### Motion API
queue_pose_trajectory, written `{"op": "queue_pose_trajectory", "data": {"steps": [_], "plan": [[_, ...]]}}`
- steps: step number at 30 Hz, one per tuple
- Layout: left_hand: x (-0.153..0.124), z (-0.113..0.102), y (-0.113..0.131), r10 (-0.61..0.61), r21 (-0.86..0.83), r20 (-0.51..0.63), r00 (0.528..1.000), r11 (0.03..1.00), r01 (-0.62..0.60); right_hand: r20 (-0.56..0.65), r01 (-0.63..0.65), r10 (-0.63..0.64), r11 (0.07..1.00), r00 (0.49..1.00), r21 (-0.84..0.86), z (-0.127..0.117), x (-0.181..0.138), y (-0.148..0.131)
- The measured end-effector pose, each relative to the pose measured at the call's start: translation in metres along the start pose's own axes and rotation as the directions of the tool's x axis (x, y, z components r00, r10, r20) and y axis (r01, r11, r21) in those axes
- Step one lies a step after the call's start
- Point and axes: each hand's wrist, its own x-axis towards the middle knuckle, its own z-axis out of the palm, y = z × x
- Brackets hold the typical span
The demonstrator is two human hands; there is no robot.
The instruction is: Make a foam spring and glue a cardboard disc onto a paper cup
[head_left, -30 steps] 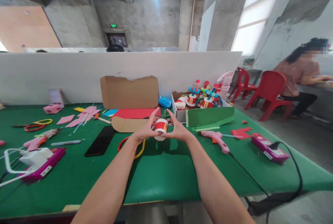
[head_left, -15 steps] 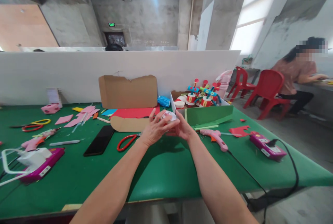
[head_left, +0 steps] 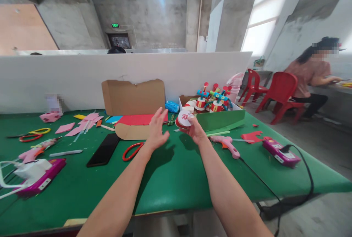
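My right hand point(head_left: 197, 131) grips a paper cup point(head_left: 184, 118), its white round end with a red pattern facing up towards me and its side red. My left hand point(head_left: 157, 130) is apart from the cup, fingers spread and holding nothing, over the edge of a piece of brown cardboard point(head_left: 132, 132). Between the hands lies a dark and green striped coil point(head_left: 171, 120). Red-handled scissors point(head_left: 132, 151) rest below the left hand, their blades hidden by it. To the right of my right hand lies a pink glue gun point(head_left: 226, 144).
A box point(head_left: 222, 120) of red cup figures with blue arms stands at the back. Left are a black phone point(head_left: 103, 150), pink paper point(head_left: 85, 125), another glue gun point(head_left: 34, 150) and a purple power strip point(head_left: 44, 178). A second strip point(head_left: 280, 152) trails a cord at right. A person sits beyond.
My left hand has let go of the cup and moved left, its fingers opening. The cup is now in my right hand alone, tilted so its patterned end shows.
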Motion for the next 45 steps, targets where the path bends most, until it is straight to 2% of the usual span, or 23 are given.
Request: {"op": "queue_pose_trajectory", "data": {"steps": [1,2,4,5,7,9,12,15,19,23,31,39,42,45], "plan": [[0.001,-0.001,-0.004,-0.120,-0.150,-0.023,0.993,0.982,0.115,-0.013,0.082,-0.083,0.995,0.996,-0.065,0.002,0.000,0.001],[0.002,-0.002,-0.008,-0.227,-0.303,0.003,0.974,0.928,0.218,0.010,0.161,-0.161,0.976,0.987,-0.148,0.004,0.000,0.003],[0.001,-0.003,-0.013,-0.321,-0.533,0.153,0.935,0.769,0.352,0.145,0.316,-0.283,0.894,0.948,-0.317,0.010,-0.004,0.007],[0.001,-0.004,-0.014,-0.307,-0.595,0.235,0.922,0.705,0.386,0.231,0.386,-0.318,0.841,0.920,-0.379,0.012,-0.006,0.008],[-0.001,-0.005,-0.014,-0.236,-0.648,0.345,0.909,0.640,0.412,0.357,0.482,-0.343,0.752,0.869,-0.450,0.016,-0.011,0.010],[-0.003,-0.007,-0.012,-0.201,-0.650,0.406,0.892,0.623,0.436,0.409,0.518,-0.343,0.712,0.846,-0.474,0.018,-0.015,0.011],[-0.003,-0.010,-0.010,-0.221,-0.622,0.446,0.867,0.620,0.478,0.443,0.536,-0.336,0.695,0.831,-0.479,0.020,-0.017,0.010],[-0.003,-0.011,-0.009,-0.263,-0.594,0.441,0.858,0.632,0.498,0.462,0.533,-0.318,0.702,0.828,-0.472,0.021,-0.018,0.010],[-0.003,-0.008,-0.008,-0.312,-0.583,0.390,0.867,0.645,0.494,0.449,0.486,-0.287,0.762,0.846,-0.428,0.021,-0.016,0.013],[-0.003,-0.006,-0.010,-0.316,-0.588,0.377,0.871,0.645,0.488,0.439,0.447,-0.262,0.803,0.859,-0.395,0.020,-0.013,0.016],[-0.003,-0.002,-0.015,-0.313,-0.636,0.352,0.882,0.612,0.471,0.396,0.427,-0.265,0.806,0.879,-0.410,0.021,-0.014,0.015],[-0.003,-0.003,-0.011,-0.298,-0.629,0.357,0.885,0.624,0.464,0.404,0.438,-0.272,0.802,0.873,-0.406,0.020,-0.013,0.014],[-0.002,-0.002,-0.009,-0.265,-0.647,0.361,0.894,0.619,0.444,0.408,0.498,-0.324,0.735,0.854,-0.459,0.019,-0.015,0.010],[0.000,-0.002,-0.009,-0.247,-0.683,0.264,0.932,0.635,0.362,0.400,0.591,-0.436,0.568,0.806,-0.573,0.016,-0.015,0.007]]}}
